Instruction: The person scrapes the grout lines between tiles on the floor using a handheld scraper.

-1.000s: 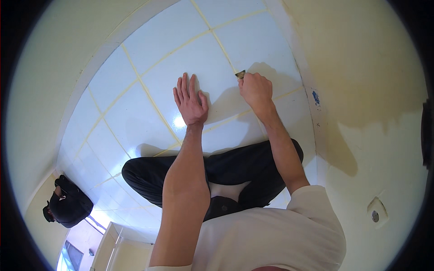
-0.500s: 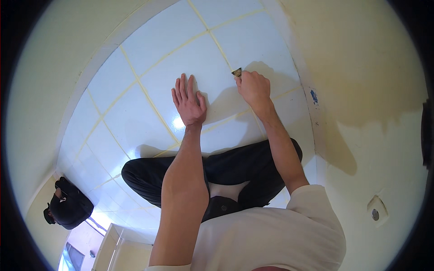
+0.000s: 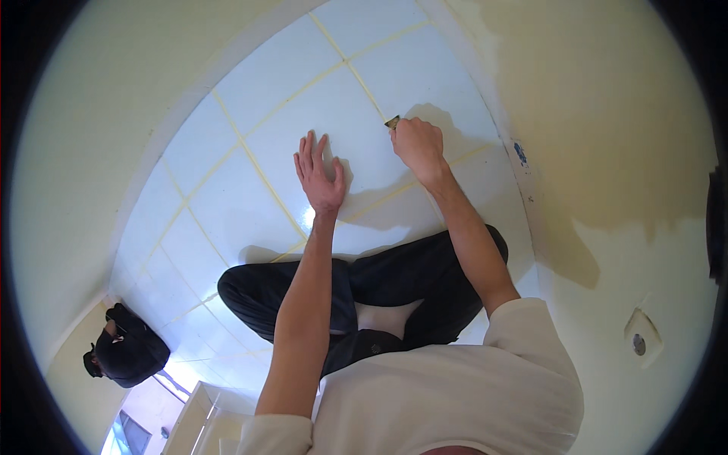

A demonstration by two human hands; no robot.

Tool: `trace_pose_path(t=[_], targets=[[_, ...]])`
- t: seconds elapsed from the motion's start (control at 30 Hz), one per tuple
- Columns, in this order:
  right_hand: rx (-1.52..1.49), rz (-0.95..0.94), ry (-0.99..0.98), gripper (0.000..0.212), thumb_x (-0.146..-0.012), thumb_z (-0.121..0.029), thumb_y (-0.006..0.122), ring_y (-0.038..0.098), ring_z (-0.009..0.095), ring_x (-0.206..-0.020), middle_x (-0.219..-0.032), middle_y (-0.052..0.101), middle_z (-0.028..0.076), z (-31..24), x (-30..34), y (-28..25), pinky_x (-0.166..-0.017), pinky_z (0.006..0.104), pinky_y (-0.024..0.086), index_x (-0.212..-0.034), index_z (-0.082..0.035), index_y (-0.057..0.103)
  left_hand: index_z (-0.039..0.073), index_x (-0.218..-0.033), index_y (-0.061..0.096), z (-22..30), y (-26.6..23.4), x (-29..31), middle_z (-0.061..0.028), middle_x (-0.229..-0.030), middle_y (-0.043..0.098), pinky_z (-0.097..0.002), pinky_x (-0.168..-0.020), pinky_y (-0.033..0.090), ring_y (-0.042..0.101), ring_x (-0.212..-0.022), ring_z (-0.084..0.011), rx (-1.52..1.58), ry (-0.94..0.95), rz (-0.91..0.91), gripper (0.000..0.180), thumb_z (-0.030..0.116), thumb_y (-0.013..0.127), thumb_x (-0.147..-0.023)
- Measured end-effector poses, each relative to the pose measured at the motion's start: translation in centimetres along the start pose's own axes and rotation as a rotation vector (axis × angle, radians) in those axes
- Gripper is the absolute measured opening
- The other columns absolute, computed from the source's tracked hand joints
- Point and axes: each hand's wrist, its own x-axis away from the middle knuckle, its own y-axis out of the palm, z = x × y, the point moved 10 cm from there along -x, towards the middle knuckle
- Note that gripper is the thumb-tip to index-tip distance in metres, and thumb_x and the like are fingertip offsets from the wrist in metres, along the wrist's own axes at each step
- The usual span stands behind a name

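My right hand (image 3: pixel 418 147) is closed around a small scraper (image 3: pixel 392 122), and most of its handle is hidden in the fist. The scraper's dark, flared blade meets a yellowish grout line (image 3: pixel 366 89) between pale blue-white floor tiles (image 3: pixel 299 106). To its left, my left hand (image 3: pixel 321 176) rests on a tile with the fingers stretched out and the thumb apart, holding nothing. My crossed legs in black trousers (image 3: pixel 409 265) lie on the floor below both hands.
A cream wall (image 3: pixel 591 136) rises close on my right, with a blue mark (image 3: pixel 519 152) near its base and a recessed round fitting (image 3: pixel 639 345) lower down. Another wall (image 3: pixel 98 159) runs along the left. A person in black (image 3: pixel 130 350) sits at the lower left, near a doorway.
The view has shifted slightly. My left arm has straightened a little, its hand still spread on the tile. My right hand keeps hold of the scraper at the same grout line.
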Motion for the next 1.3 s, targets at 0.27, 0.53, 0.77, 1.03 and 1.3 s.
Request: trace_pose_path(t=[0.27, 0.53, 0.77, 1.03, 1.3], targets=[[-0.017, 0.094, -0.073, 0.012, -0.084, -0.003, 0.066, 0.077, 0.032, -0.076, -0.079, 0.076, 0.015, 0.0, 0.4, 0.6, -0.064, 0.0439, 0.058, -0.080, -0.005, 0.077, 0.004, -0.128, 0.070, 3.9, -4.8, 12.3, -0.0136, -0.137, 0.069, -0.0395, -0.117, 0.042, 0.060, -0.135, -0.0287, 0.600, -0.140, -0.803, 0.039, -0.008, 0.061, -0.091], [-0.007, 0.157, -0.114, 0.012, -0.082, -0.003, 0.068, 0.076, 0.030, -0.073, -0.078, 0.076, 0.015, -0.7, 0.3, 0.0, -0.061, 0.0412, 0.057, -0.077, -0.007, 0.078, 0.009, -0.144, 0.059, 8.8, -12.7, 31.9, -0.0126, -0.145, 0.062, -0.0412, -0.119, 0.040, 0.056, -0.138, -0.0280, 0.819, -0.598, -1.481, 0.054, 0.004, 0.073, -0.093], [0.013, 0.117, -0.100, 0.012, -0.082, -0.003, 0.068, 0.076, 0.030, -0.073, -0.077, 0.076, 0.014, -0.5, 0.2, -0.1, -0.061, 0.0417, 0.056, -0.076, -0.007, 0.078, 0.013, -0.158, 0.038, 10.2, -14.4, 30.9, -0.0131, -0.156, 0.047, -0.0427, -0.125, 0.029, 0.041, -0.149, -0.0275, 0.736, -0.625, -1.449, 0.101, 0.024, 0.093, -0.074], [-0.018, 0.108, -0.104, 0.012, -0.083, -0.003, 0.067, 0.076, 0.031, -0.075, -0.078, 0.075, 0.014, -0.3, 0.0, -0.2, -0.062, 0.0422, 0.056, -0.078, -0.007, 0.078, 0.013, -0.153, 0.044, 8.8, -14.9, 32.0, -0.0177, -0.149, 0.055, -0.0392, -0.124, 0.032, 0.045, -0.146, -0.0295, 0.501, -0.707, -1.528, 0.101, 0.033, 0.097, -0.070], [-0.024, 0.042, -0.082, 0.012, -0.084, -0.004, 0.067, 0.076, 0.031, -0.076, -0.080, 0.076, 0.014, -0.4, 0.1, 0.1, -0.064, 0.0429, 0.057, -0.081, -0.007, 0.079, -0.001, -0.164, 0.026, 4.2, -16.2, 36.2, -0.0240, -0.160, 0.045, -0.0387, -0.125, 0.030, 0.042, -0.149, -0.0296, 0.549, -0.717, -1.571, 0.122, 0.037, 0.096, -0.072]])
